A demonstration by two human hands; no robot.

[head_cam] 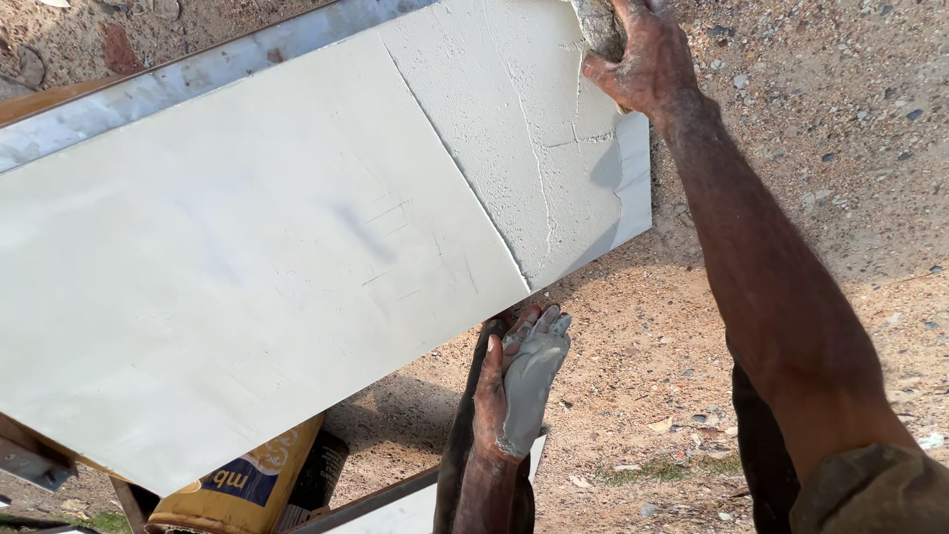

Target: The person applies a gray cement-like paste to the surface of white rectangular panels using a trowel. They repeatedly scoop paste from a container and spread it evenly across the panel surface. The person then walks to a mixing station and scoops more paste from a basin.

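The right hand is closed around a grey lump of rag or sponge, its grip clamped on it, pressing it onto the far corner of a large white panel that lies tilted across a metal frame. The left hand, palm coated in pale grey paste, hangs below the panel's near edge with fingers loosely spread, holding nothing and touching nothing I can make out. The main risk, in my judgement, is the panel slipping or tipping off the frame, since only one hand bears on it and that at an outer corner; hard rubbing there could also tear the cracked coat loose. The panel's right end carries a rough, grainy white layer with fine cracks running through it, bounded by a straight diagonal line; left of that line the surface is smooth and matt, with faint scratches and a dim grey smear. Under the panel's lower edge stands a yellow can, and sandy, stony ground lies all around.
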